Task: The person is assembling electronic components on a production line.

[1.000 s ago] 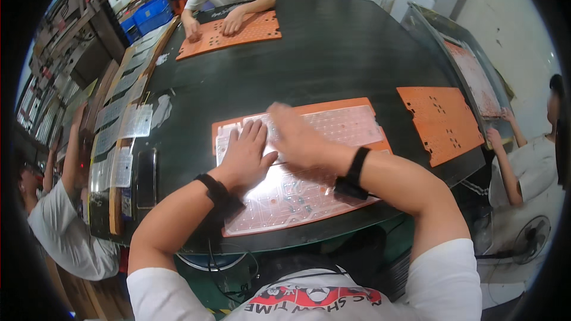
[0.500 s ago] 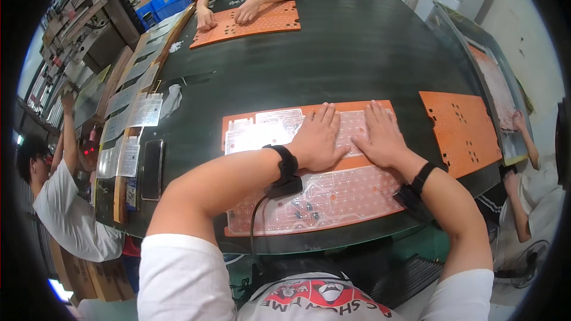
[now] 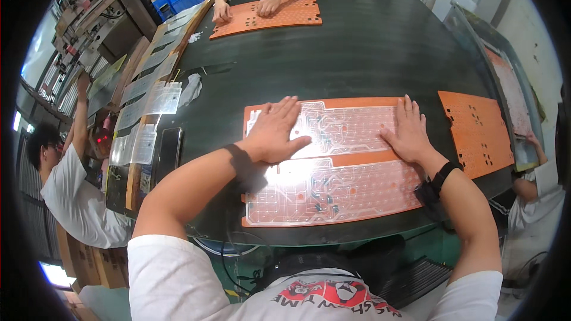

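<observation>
In front of me on the dark table lies an orange perforated board (image 3: 363, 159) bearing two clear plastic sheets printed with circuit traces. My left hand (image 3: 272, 132) lies flat, fingers spread, on the left end of the far circuit sheet (image 3: 339, 126). At that sheet's right end my right hand (image 3: 410, 134) rests palm down with its fingers stretched out. The near circuit sheet (image 3: 351, 187) lies below both hands, untouched by their fingers. Bright glare hides part of the sheets' left side. Each wrist wears a black band.
A second orange board (image 3: 476, 134) lies to the right. Across the table (image 3: 369, 53) a co-worker's hands (image 3: 270, 3) work on another orange board (image 3: 300, 12). Clear sheets (image 3: 163, 98), a crumpled cloth (image 3: 190, 89) and a phone (image 3: 170, 153) are at the left. More people stand on both sides.
My hands have moved apart, the left one leftward and the right one toward the right end of the far sheet. The middle of that sheet is now uncovered. The whole view has shifted slightly.
</observation>
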Action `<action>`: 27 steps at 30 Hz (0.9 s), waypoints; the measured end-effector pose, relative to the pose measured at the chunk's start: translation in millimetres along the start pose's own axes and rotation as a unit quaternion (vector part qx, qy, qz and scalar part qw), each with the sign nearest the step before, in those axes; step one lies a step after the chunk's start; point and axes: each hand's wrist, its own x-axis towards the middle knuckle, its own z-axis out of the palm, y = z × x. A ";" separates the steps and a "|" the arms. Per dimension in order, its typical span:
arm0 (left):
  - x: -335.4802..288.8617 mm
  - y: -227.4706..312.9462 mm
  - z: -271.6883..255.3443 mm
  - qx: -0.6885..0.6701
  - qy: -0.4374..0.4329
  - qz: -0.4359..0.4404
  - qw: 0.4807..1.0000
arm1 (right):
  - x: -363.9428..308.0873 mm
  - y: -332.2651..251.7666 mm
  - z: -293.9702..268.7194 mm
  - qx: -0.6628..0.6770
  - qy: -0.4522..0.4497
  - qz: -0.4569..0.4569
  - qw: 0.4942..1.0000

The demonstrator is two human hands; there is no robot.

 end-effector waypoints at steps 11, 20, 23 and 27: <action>-43.9 -30.1 -11.6 0.071 -0.007 -0.168 0.983 | 16.6 -28.3 -32.0 0.021 -0.002 0.114 0.993; -37.9 -12.1 -2.0 0.019 -0.003 -0.065 0.998 | 27.9 -152.2 40.2 0.081 -0.013 -0.296 0.952; -30.5 -6.7 -1.1 0.035 -0.027 -0.073 0.996 | 33.5 -105.6 31.7 0.043 0.017 -0.203 0.978; -38.8 -11.1 -0.3 0.065 -0.038 -0.081 0.994 | 36.6 -52.7 21.0 -0.013 0.038 -0.069 0.997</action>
